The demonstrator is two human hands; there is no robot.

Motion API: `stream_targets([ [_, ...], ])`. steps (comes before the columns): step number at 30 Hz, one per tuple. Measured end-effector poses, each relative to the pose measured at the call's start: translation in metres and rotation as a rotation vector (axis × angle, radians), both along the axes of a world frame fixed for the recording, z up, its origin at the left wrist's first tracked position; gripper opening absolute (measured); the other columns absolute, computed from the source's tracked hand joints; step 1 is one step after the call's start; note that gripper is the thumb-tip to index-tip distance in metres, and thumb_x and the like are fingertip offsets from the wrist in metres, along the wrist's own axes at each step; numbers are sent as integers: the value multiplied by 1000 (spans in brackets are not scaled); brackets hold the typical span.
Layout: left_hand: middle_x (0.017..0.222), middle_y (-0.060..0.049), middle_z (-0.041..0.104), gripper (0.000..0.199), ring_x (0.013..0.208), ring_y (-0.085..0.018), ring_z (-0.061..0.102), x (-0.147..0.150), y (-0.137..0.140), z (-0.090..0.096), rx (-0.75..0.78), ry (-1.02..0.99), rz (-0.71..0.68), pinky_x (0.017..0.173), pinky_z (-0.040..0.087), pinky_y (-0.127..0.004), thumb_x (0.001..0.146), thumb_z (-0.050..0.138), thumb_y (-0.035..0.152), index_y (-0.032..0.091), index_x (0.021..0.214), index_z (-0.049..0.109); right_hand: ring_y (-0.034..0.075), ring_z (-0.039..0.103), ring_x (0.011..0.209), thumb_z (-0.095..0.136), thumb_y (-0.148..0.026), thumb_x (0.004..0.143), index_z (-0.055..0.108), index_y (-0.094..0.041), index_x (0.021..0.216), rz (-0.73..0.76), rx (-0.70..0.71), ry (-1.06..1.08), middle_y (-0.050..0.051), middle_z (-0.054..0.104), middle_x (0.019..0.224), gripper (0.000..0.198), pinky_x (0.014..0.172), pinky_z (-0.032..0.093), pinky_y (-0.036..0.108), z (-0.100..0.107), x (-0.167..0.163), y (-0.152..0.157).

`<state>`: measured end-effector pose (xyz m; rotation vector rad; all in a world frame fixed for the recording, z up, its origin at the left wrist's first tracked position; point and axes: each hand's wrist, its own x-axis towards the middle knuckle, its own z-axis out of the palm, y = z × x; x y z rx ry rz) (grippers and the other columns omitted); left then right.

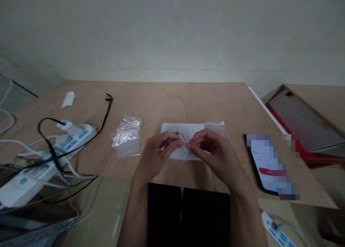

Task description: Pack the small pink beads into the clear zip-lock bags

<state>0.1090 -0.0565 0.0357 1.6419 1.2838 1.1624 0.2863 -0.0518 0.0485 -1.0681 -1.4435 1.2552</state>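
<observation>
red-lined bag [185, 141] pinched: left hand [158, 151], right hand [215, 150]

On the table [151, 99], bags [128, 135] lie left of the sheet [179, 154], the phone [261, 157] to its right.

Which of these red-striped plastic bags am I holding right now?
The bag pinched between your left hand and right hand. The others lie on the table: the pile at left, and the plastic just beyond your right hand.

held bag [185, 141]: partly behind hands [212, 146] | phone [265, 168]: partly pixelated | right power strip [276, 229]: cut off
</observation>
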Motion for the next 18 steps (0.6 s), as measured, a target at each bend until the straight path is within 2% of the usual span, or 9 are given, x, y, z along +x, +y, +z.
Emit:
stream_targets([
  [4, 78, 1, 71, 18, 65, -12, 60, 6, 0, -2, -8, 20, -21, 61, 45, -23, 89, 59, 34, 20, 82, 68, 12, 60, 63, 67, -23, 77, 71, -18, 78, 114, 5, -95, 0, 68, 69, 6, 59, 47, 24, -2, 3, -1],
  [7, 84, -1, 71, 25, 79, -15, 65, 14, 0, -3, 27, 42, -38, 71, 49, -26, 94, 51, 38, 20, 85, 66, 13, 60, 62, 70, -27, 75, 73, -19, 84, 139, -33, -96, 1, 70, 70, 12, 59, 48, 25, -5, 1, 0],
  [10, 95, -5, 71, 33, 98, -18, 67, 19, -1, -3, 37, 37, -54, 84, 51, -30, 99, 41, 43, 20, 90, 65, 13, 61, 65, 65, -26, 78, 74, -19, 75, 189, -3, -130, 2, 71, 70, 12, 62, 48, 27, -9, -2, 2],
  [12, 97, -6, 72, 37, 101, -19, 66, 18, -2, -3, 28, 48, -51, 88, 51, -32, 99, 38, 46, 21, 93, 64, 13, 60, 63, 62, -25, 79, 74, -19, 71, 194, 18, -182, 1, 70, 67, 16, 61, 46, 26, -11, -3, 3],
  [14, 98, -6, 71, 39, 100, -20, 67, 15, -3, -2, 21, 88, -36, 88, 51, -33, 100, 35, 48, 21, 94, 64, 11, 55, 57, 68, -27, 75, 76, -18, 80, 150, -11, -204, 0, 66, 62, 13, 56, 43, 25, -14, -3, 5],
  [18, 103, -7, 70, 40, 99, -20, 66, 7, -3, -2, 28, 137, -29, 90, 50, -34, 100, 35, 49, 21, 95, 63, 12, 55, 55, 82, -30, 62, 76, -16, 100, 94, -95, -186, -1, 66, 65, 41, 54, 45, 25, -17, -3, 5],
])
